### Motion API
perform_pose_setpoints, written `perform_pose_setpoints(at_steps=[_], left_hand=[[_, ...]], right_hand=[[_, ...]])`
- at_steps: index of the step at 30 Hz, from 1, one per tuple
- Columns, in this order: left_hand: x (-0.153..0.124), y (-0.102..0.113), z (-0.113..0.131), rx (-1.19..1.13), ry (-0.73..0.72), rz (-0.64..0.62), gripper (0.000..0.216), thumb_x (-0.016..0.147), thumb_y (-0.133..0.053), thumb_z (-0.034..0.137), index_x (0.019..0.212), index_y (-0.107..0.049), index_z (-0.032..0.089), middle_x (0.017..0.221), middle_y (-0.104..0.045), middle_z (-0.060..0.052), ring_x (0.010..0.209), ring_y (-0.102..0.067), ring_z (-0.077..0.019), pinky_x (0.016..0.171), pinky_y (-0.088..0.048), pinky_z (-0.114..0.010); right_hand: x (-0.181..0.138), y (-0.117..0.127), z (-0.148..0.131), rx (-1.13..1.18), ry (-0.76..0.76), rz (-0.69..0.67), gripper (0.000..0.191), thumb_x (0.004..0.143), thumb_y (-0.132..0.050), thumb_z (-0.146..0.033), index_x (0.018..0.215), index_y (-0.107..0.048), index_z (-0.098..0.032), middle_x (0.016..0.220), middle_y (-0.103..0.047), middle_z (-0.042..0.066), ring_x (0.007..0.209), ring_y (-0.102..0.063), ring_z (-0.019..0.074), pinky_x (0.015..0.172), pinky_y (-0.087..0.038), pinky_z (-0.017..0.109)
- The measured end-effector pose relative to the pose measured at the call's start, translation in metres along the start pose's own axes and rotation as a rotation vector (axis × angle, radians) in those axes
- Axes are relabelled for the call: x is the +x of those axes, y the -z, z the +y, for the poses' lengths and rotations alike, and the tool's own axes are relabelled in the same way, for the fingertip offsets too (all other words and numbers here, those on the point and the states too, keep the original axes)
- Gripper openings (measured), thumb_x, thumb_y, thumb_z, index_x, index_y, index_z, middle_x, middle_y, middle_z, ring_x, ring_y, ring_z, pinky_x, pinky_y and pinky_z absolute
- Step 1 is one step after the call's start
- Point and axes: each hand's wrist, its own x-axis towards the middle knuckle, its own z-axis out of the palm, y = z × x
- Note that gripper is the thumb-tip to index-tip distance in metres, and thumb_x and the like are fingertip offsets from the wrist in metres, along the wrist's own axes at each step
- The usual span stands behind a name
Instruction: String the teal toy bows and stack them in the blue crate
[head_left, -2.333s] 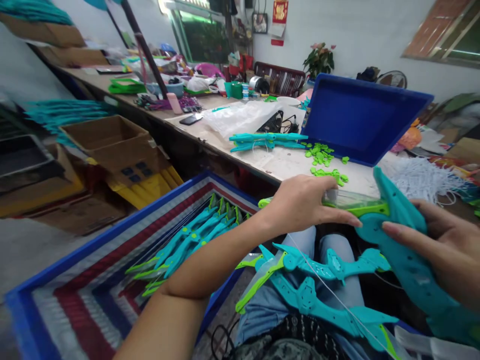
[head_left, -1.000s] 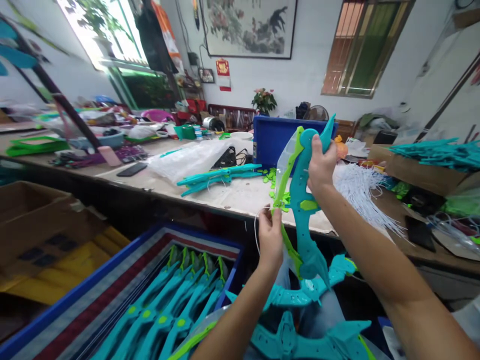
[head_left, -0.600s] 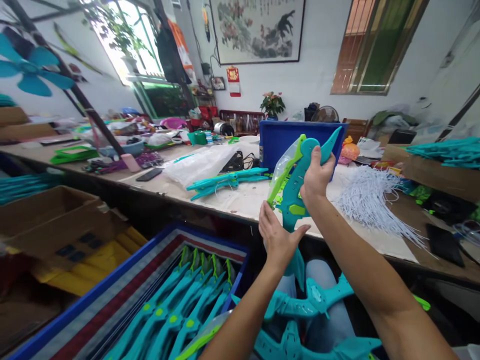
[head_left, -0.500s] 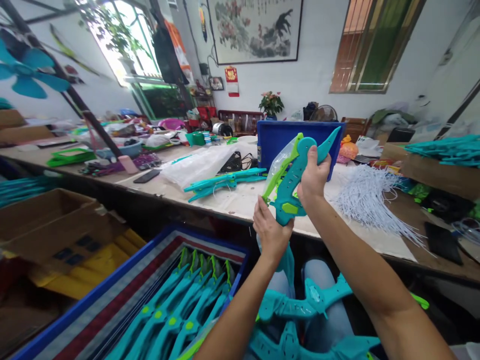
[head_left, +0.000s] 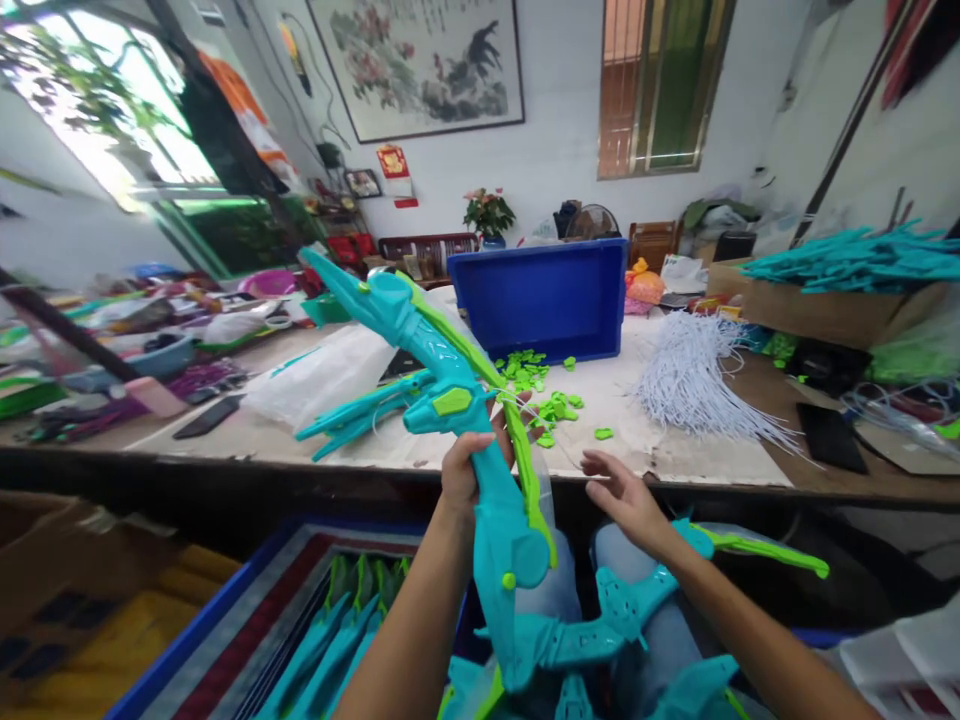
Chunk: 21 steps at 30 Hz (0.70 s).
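Observation:
My left hand [head_left: 465,468] is closed round the middle of a teal toy bow [head_left: 442,390] with lime-green trim, holding it tilted up and to the left over the table edge. My right hand [head_left: 624,492] hangs open just to the right of it, fingers spread, holding nothing. More teal bow parts [head_left: 637,600] lie across my lap. Loose lime-green small pieces [head_left: 547,395] are scattered on the table beyond my hands.
A blue bin [head_left: 544,295] stands tipped on the table behind the green pieces, with a heap of white strings [head_left: 697,385] to its right. A striped blue-edged bag [head_left: 315,640] of finished bows is on the floor at left. Another teal bow [head_left: 352,415] lies on the table.
My right hand has let go of the bow's upper end and dropped open. My left hand now holds the bow alone and has swung its top over to the left.

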Motion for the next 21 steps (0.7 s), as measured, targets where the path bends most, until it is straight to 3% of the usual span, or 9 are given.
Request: perform_pose_setpoints(at_steps=[3,7,12,15,18,21], left_hand=[[0.006,-0.013,-0.012,0.010,0.022,-0.030,0.057,0.055,-0.057,0.030,0.112,-0.061,0.023,0.120,-0.064,-0.009,0.123,-0.049,-0.0371,0.101,-0.040,-0.056],[0.012,-0.027,-0.029,-0.023,0.096,-0.127,0.064,0.055,-0.056,0.026,0.119,-0.058,0.022,0.126,-0.061,-0.009,0.125,-0.047,-0.0370,0.104,-0.037,-0.057],[0.011,-0.039,-0.053,-0.020,0.143,-0.172,0.062,0.060,-0.058,0.019,0.122,-0.057,0.023,0.129,-0.060,-0.008,0.128,-0.046,-0.0337,0.108,-0.035,-0.052],[0.014,-0.049,-0.064,-0.021,0.128,-0.195,0.062,0.061,-0.058,0.019,0.122,-0.057,0.024,0.130,-0.059,-0.007,0.129,-0.045,-0.0333,0.108,-0.036,-0.050],[0.023,-0.065,-0.074,0.004,0.198,-0.255,0.058,0.065,-0.063,0.024,0.122,-0.058,0.024,0.129,-0.060,-0.007,0.126,-0.048,-0.0336,0.104,-0.041,-0.047],[0.037,-0.086,-0.087,0.166,0.301,-0.238,0.054,0.071,-0.070,0.039,0.121,-0.059,0.022,0.124,-0.063,-0.009,0.119,-0.054,-0.0337,0.092,-0.050,-0.043]], right_hand=[[-0.015,0.000,0.007,-0.042,0.039,0.056,0.052,0.076,-0.068,-0.044,0.123,-0.058,-0.026,0.119,-0.063,0.009,0.109,-0.058,0.0238,0.089,-0.049,0.039],[-0.015,0.004,-0.006,-0.087,0.058,0.117,0.045,0.075,-0.069,-0.043,0.117,-0.063,-0.025,0.107,-0.067,0.007,0.100,-0.061,0.0240,0.091,-0.047,0.040],[-0.024,0.000,-0.013,0.309,-0.091,0.013,0.070,0.065,-0.078,-0.047,0.126,-0.053,-0.025,0.119,-0.064,0.005,0.109,-0.060,0.0246,0.098,-0.045,0.040],[-0.037,-0.008,-0.010,0.605,-0.221,0.066,0.075,0.055,-0.084,-0.050,0.120,-0.056,-0.025,0.107,-0.069,0.004,0.099,-0.065,0.0244,0.090,-0.051,0.039],[-0.047,-0.009,-0.009,0.802,-0.251,0.055,0.070,0.047,-0.088,-0.046,0.107,-0.062,-0.022,0.095,-0.071,0.004,0.089,-0.068,0.0253,0.081,-0.054,0.039],[-0.046,0.007,-0.017,0.812,-0.207,0.225,0.068,0.046,-0.089,-0.033,0.108,-0.063,-0.024,0.091,-0.072,0.002,0.082,-0.069,0.0226,0.079,-0.056,0.038]])
